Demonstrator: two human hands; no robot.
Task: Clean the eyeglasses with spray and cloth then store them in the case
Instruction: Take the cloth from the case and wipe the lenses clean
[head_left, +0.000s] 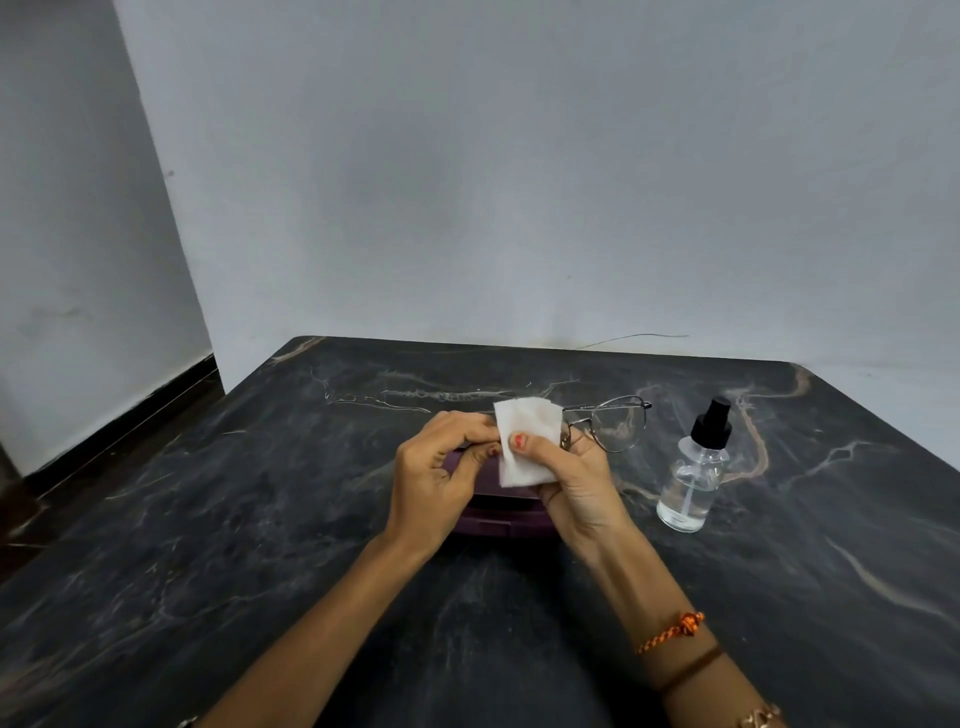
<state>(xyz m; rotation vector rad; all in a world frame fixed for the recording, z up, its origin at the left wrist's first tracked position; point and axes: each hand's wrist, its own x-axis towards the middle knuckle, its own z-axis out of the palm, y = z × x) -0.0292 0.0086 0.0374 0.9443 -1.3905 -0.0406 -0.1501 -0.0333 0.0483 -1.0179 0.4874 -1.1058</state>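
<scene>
Wiping is the step in hand: the right hand (569, 470) pinches the white cloth (527, 441) over one lens of the eyeglasses (605, 423), held above the purple case (501, 512) on the desk (208, 519). The left hand (441, 467) pinches the frame's other end. The spray bottle (693, 475) stands just right. Next, rub the uncovered lens gently

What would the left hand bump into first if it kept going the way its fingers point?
The left hand points right, toward the white cloth it already pinches; just beyond is the right hand. Depth is hard to judge.
</scene>
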